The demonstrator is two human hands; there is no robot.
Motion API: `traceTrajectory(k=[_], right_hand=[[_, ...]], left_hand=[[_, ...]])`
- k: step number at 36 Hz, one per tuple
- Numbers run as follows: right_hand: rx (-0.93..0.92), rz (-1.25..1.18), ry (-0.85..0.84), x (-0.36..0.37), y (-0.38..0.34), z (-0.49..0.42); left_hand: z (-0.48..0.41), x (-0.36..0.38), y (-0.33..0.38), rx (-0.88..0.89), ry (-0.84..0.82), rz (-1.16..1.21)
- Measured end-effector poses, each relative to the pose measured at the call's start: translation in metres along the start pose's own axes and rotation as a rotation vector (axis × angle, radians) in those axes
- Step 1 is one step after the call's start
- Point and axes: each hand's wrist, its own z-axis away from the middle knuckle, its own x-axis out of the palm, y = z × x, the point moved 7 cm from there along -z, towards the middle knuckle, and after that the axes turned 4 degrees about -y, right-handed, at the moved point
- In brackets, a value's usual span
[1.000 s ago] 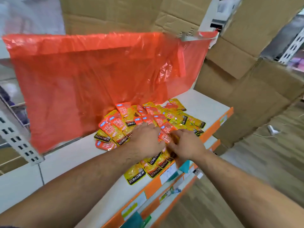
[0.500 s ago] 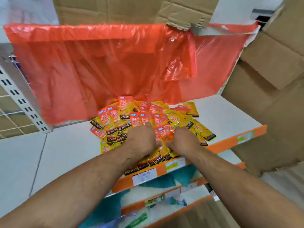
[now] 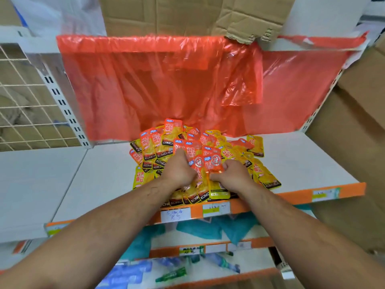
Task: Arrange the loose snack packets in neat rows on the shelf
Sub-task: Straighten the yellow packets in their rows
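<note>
1. An orange packet (image 3: pixel 215 163) is pinched by the right hand (image 3: pixel 233 174); the left hand (image 3: pixel 180 170) lies on the pile (image 3: pixel 158 148), its grip not discernible.
2. Edges should be squared before release.
3. Rows are best begun on the bare shelf (image 3: pixel 104 174) beside the mid-shelf pile.

White shelf (image 3: pixel 100 180) in front of me, orange strip (image 3: pixel 270 196) with price labels (image 3: pixel 175 214) along its front, messy heap of orange and yellow snack packets (image 3: pixel 235 151) mid-shelf, reaching that edge.

back: orange plastic sheet (image 3: pixel 166 84) | above: torn cardboard (image 3: pixel 166 15) | left: wire grid panel (image 3: pixel 25 97)
</note>
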Motion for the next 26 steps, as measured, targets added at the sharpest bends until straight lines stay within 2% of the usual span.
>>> traceTrajectory(k=[4,7,12,20,26], right_hand=[[-0.023,-0.197,-0.003,0.002,-0.009,-0.003],[-0.07,-0.205,0.029,0.004,-0.022,-0.003],[-0.158,-0.144,0.02,0.023,-0.048,-0.003],[-0.305,-0.119,-0.233,0.084,-0.101,0.014],[-0.395,-0.077,-0.152,0.124,-0.138,0.021]], left_hand=[[0.002,-0.007,-0.012,-0.104,-0.029,0.377],[0.008,-0.017,-0.024,-0.131,-0.019,0.548],[0.025,-0.033,-0.045,-0.159,0.014,0.661],[0.052,-0.075,-0.09,-0.179,0.114,0.766],[0.073,-0.113,-0.139,-0.224,0.159,0.847]])
